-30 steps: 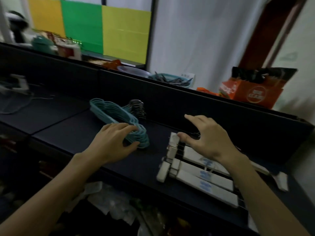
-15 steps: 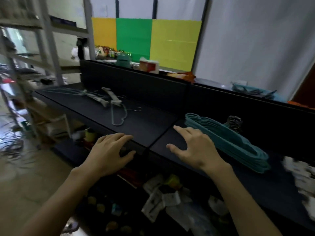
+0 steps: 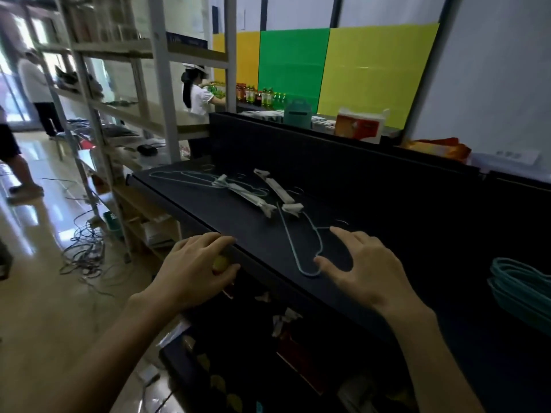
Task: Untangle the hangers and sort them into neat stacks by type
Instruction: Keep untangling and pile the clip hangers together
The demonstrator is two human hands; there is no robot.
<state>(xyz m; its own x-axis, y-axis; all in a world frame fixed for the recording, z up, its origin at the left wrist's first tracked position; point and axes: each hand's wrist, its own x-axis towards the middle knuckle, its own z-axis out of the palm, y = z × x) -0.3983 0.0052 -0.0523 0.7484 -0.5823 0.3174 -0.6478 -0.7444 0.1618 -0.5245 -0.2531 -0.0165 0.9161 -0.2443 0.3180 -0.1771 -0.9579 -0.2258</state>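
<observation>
Hangers of two types remain unsorted on the dark surface: a thin teal wire hanger lies flat near the front edge, and further back white clip hangers lie crossed over more wire hangers. A finished teal stack sits at the far right, well apart from the loose ones, presumably so that sorted and unsorted items do not mix. The right hand hovers over the near wire hanger with fingers spread wide, thumb just beside the lower loop; contact cannot be confirmed. The left hand hangs at the front edge, fingers loosely extended, holding nothing. Judged step: pick up the near wire hanger for the teal stack.
</observation>
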